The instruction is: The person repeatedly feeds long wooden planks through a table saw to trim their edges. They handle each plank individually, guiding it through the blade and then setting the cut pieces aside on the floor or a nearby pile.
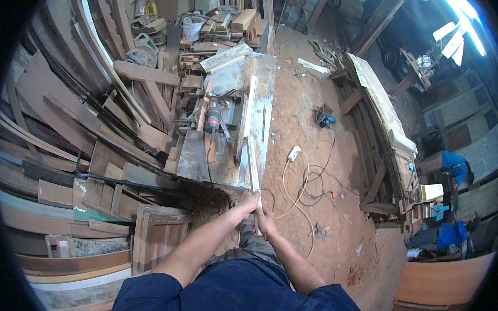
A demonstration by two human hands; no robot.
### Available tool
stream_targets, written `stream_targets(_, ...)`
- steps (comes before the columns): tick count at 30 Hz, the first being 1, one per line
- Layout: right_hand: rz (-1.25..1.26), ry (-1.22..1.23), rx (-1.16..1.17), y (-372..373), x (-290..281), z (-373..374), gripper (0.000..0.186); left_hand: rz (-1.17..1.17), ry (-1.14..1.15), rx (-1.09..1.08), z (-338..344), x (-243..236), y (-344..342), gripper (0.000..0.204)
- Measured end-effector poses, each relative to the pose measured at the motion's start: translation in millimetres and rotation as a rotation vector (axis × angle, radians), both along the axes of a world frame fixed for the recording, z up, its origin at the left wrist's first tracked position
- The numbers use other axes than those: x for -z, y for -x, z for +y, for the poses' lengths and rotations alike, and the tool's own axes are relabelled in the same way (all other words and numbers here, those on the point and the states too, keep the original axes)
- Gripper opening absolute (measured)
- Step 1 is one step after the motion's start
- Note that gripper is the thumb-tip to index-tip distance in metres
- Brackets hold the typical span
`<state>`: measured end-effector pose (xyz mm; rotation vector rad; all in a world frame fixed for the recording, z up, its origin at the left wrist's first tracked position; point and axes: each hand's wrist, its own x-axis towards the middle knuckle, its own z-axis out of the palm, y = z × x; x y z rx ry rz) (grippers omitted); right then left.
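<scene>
Both hands grip a long pale wood strip [251,161] low in the centre of the head view, my left hand [249,202] a little farther forward than my right hand [265,221]. The strip runs from my hands onto the metal-topped bench [197,152], where another narrow pale strip [251,101] lies lengthwise. A power tool with a grey and red body [212,118] and a black cord rests on the bench left of the strips, among wood offcuts. My fingertips are partly hidden around the wood.
Stacked boards [64,99] crowd the left side. A white power strip [294,153], looped cables and a blue tool [327,120] lie on the floor [311,92]. A long timber bench [372,94] stands right, with people in blue [453,162] beyond it. A bucket [191,28] sits among offcuts ahead.
</scene>
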<state>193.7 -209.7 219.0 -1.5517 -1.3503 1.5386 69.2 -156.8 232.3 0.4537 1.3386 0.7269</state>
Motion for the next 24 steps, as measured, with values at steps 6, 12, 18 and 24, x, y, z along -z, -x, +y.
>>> stream_targets(6, -0.006, 0.100, 0.036, 3.2, -24.4, 11.3, 0.046, -0.012, 0.083, 0.032, 9.6, -41.3, 2.1, 0.052)
stream_targets(12, -0.056, 0.101, 0.022, 5.7, -13.9, 21.6, 0.045, -0.039, 0.131, 0.087, 20.3, -42.8, 12.7, 0.055)
stream_targets(18, -0.086, 0.302, 0.014, 20.5, -75.7, 27.2, 0.047, -0.048, 0.152, 0.067, 24.9, -30.0, 14.2, 0.052)
stream_targets(24, -0.050, 0.122, 0.043, 10.2, -29.8, 38.9, 0.044, -0.065, 0.114, 0.069, 42.2, -13.6, 7.8, 0.053)
